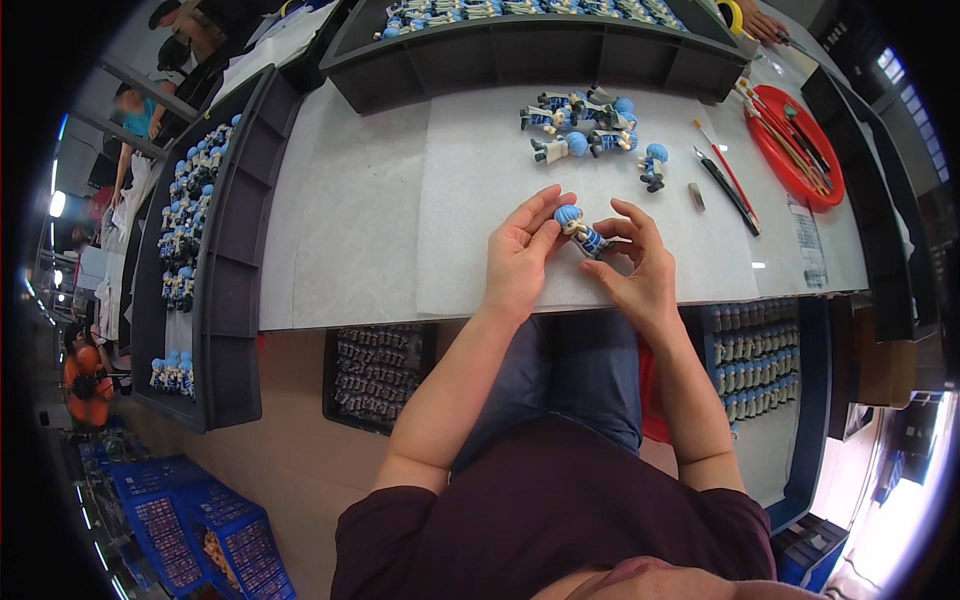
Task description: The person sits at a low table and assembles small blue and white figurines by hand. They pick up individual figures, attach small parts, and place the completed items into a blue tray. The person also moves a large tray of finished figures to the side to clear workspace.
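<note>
Over the white sheet on the table [360, 250] I hold a small figurine [588, 240] with blue hair and a blue-and-white outfit, tilted between both hands. My left hand [524, 245] is closed, pinching the figurine's head between thumb and fingers. On the other side, my right hand [640, 262] has its thumb and fingers curled round the figurine's feet. Just beyond my hands lies a loose group of similar figurines [566, 146]. One more figurine [653, 166] lies apart from them, to the right.
A grey crate [540, 58] of figurines stands at the back, another grey crate [232, 270] at the left. To the right are a craft knife [728, 190], a red-handled brush [735, 178] and a red tray [832, 190] of brushes. A co-worker's hand [765, 25] shows at the far right.
</note>
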A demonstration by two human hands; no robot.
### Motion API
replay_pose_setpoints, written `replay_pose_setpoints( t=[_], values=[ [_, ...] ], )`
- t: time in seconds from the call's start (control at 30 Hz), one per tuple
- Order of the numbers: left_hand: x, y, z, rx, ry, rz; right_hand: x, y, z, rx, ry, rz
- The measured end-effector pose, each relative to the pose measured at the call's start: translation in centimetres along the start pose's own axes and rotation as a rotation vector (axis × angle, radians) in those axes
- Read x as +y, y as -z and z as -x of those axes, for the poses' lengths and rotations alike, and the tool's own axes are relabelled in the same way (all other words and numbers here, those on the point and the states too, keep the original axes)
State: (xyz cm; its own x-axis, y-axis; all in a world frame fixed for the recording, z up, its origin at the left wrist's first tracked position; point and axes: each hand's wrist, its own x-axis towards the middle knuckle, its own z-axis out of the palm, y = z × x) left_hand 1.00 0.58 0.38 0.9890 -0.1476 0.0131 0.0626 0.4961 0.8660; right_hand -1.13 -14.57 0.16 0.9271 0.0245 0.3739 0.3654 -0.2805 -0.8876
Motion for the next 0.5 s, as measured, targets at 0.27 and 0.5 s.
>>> replay_pose_setpoints(
  t=[0.27,0.5],
  values=[
    [0.10,-0.14,0.03,0.005,0.003,-0.015,0.04,0.06,0.03,-0.008,-0.004,-0.012],
    [0.11,0.03,0.09,-0.009,-0.007,0.008,-0.16,0.24,0.05,-0.038,0.040,-0.036]
  ],
)
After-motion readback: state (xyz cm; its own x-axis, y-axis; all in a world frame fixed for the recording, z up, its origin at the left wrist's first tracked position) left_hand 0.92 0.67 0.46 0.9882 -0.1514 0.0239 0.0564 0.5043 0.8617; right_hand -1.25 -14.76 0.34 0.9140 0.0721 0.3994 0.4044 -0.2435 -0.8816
